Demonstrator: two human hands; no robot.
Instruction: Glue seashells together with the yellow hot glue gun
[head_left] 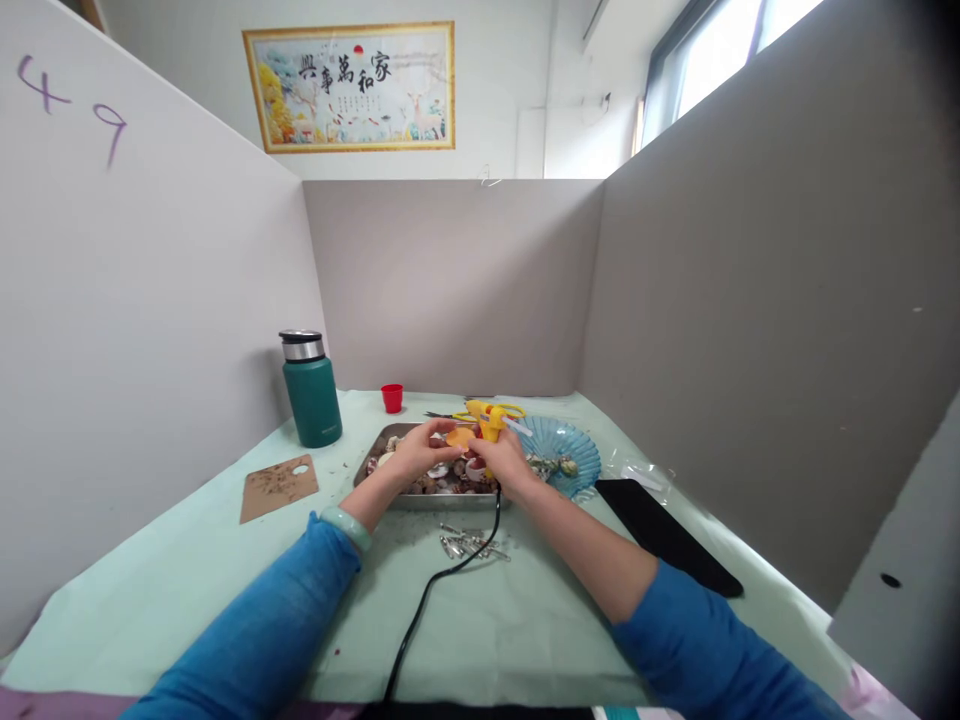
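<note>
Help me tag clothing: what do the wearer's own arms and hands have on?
A blue left sleeve and matching right sleeve end short of the wrists. The left hand has a pale green bangle at its wrist; neither it nor the right hand is gloved.

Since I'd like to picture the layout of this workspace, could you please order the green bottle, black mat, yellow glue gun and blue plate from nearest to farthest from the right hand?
1. Yellow glue gun: held in the right hand.
2. Blue plate: just to its right.
3. Black mat: farther right.
4. Green bottle: far left.
</note>
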